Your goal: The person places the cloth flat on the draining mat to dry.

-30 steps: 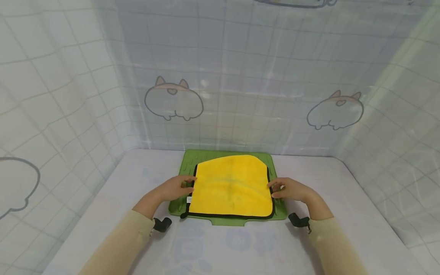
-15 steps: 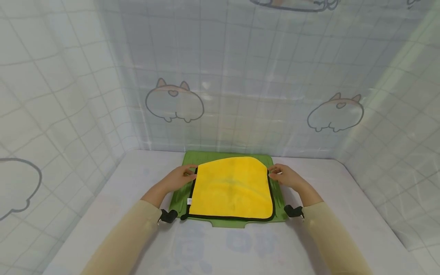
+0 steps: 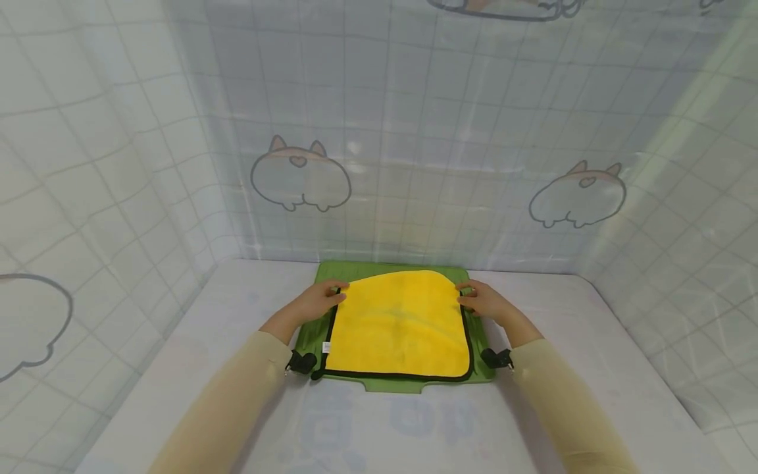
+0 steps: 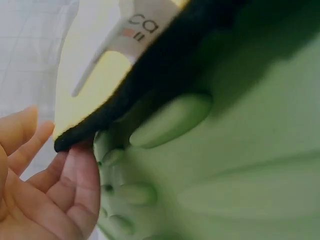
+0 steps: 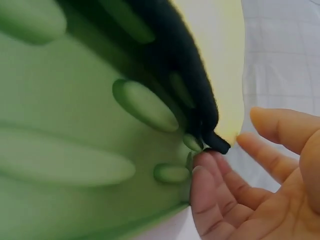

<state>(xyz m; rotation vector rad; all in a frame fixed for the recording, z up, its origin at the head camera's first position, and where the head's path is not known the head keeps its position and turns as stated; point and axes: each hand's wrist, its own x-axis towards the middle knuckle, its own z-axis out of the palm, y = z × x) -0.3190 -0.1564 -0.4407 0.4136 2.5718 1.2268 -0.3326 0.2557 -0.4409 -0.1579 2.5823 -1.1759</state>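
Observation:
A yellow cloth [image 3: 403, 322] with black edging lies on a green ridged mat [image 3: 355, 266], its far edge a smooth, unbordered curve like a fold. A small white tag [image 3: 326, 347] sticks out on its left side. At the far left corner is my left hand [image 3: 316, 303]; in the left wrist view its fingers touch the black-edged corner from below, the thumb standing apart. My right hand [image 3: 487, 304] is at the far right corner. The right wrist view has those fingers [image 5: 206, 192] beneath the black edging, the thumb away from the cloth.
The mat has raised oval ridges [image 4: 172, 122] and a tab [image 3: 393, 384] at its front. Under it is a pale printed table surface [image 3: 379, 434]. A grid-patterned curtain [image 3: 414, 164] with cartoon animals stands behind and on both sides.
Both hands have moved forward along the cloth's sides to its far corners, then slightly inward over its edges. The cloth and mat have stayed in about the same place.

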